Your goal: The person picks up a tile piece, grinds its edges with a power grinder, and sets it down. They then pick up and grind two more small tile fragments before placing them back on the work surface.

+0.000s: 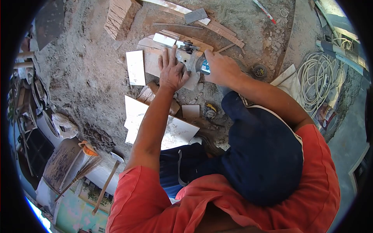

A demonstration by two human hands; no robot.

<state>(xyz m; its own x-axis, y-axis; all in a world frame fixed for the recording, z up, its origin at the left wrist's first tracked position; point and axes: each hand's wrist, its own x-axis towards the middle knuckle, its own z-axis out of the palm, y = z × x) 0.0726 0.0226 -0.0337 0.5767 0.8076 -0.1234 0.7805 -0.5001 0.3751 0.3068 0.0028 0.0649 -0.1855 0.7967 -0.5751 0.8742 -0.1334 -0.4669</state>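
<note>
My right hand (219, 68) is wrapped round the body of a hand-held power tool (203, 65), whose dark head lies over a narrow white tile piece (165, 39). That piece rests on wooden boards (149, 42) on the ground. My left hand (172, 71) lies with its fingers spread beside the tool's head, fingertips at the near edge of the white piece. Left of it a white rectangular tile (135, 68) lies flat. The tool's disc is hard to make out.
Larger white tiles (175, 134), a small tile (190, 111) and a tape measure (210, 110) lie near my legs. A stone block (119, 17) and curved wood strips (217, 29) lie beyond. Coiled cable (320, 77) is at right, a hammer (105, 188) lower left.
</note>
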